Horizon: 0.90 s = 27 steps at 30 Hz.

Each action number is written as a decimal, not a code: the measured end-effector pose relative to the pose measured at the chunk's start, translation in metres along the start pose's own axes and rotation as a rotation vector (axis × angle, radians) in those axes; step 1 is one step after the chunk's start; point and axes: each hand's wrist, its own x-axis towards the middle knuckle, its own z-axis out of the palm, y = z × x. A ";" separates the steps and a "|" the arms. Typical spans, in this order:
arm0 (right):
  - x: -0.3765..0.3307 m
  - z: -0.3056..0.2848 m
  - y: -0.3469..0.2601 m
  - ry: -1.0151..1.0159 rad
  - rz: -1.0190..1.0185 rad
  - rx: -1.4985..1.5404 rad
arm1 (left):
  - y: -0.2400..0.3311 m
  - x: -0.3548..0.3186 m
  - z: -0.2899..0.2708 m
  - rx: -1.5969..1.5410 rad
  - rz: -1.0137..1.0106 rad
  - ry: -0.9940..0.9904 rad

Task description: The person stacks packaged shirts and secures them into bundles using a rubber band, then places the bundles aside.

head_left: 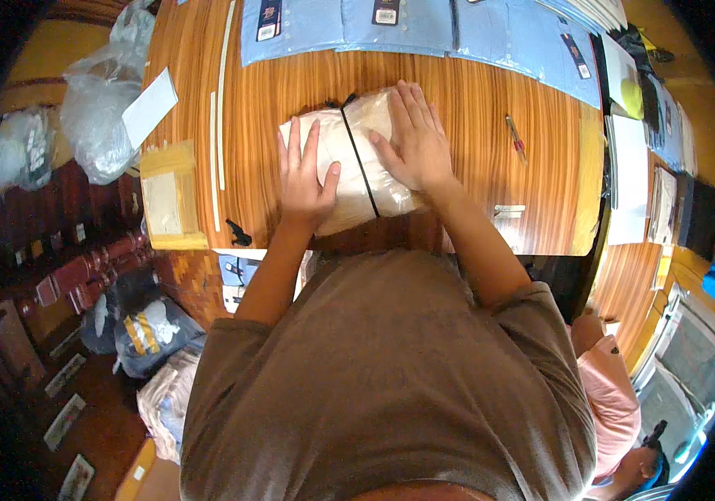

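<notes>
A whitish bundle in clear plastic [347,188], tied round the middle with a black cord [361,159], lies near the front edge of the wooden table [474,108]. The cord's knot sits at the bundle's far side. My left hand [305,179] rests on the bundle's left end, fingers stretched out and thumb apart. Across its right end lies my right hand [417,146], flat, with the thumb spread toward the cord. Neither hand grips anything. What is inside the wrapping is hard to make out.
Packed light blue shirts [407,33] with dark tags line the table's far edge. A pen [515,139] lies to the right, a black cord scrap [239,233] at the front left. Clear plastic bags [100,113] hang at left. Another person in a pink sleeve [609,392] is at lower right.
</notes>
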 end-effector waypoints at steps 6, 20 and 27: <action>-0.006 0.008 0.001 0.073 -0.047 0.089 | -0.006 -0.008 0.004 -0.056 -0.035 -0.005; -0.082 -0.044 -0.027 -0.028 1.037 0.675 | -0.034 -0.020 -0.010 -1.074 -0.873 -0.383; -0.151 -0.060 -0.072 0.395 0.530 1.003 | -0.008 -0.034 -0.056 -1.061 -0.308 -0.152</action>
